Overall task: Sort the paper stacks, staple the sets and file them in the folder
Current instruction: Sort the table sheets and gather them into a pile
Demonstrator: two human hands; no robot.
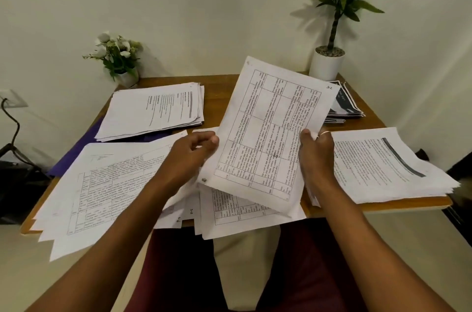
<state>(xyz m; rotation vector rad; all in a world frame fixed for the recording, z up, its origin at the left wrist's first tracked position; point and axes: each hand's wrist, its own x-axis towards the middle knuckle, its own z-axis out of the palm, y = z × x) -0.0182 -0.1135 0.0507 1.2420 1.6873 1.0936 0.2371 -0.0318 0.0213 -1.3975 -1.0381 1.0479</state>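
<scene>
On the table (219, 97), the far stack (153, 110) lies behind the left stack (102, 191); the right stack (383, 166) lies opposite

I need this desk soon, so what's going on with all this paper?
A person is sorting printed pages at a wooden table. The left hand and right hand hold the tabled sheet by its side edges, lifted over a loose central pile. Other stacks lie around: a far-left stack on the purple folder, a fanned stack and a right stack. No stapler is in view.
</scene>
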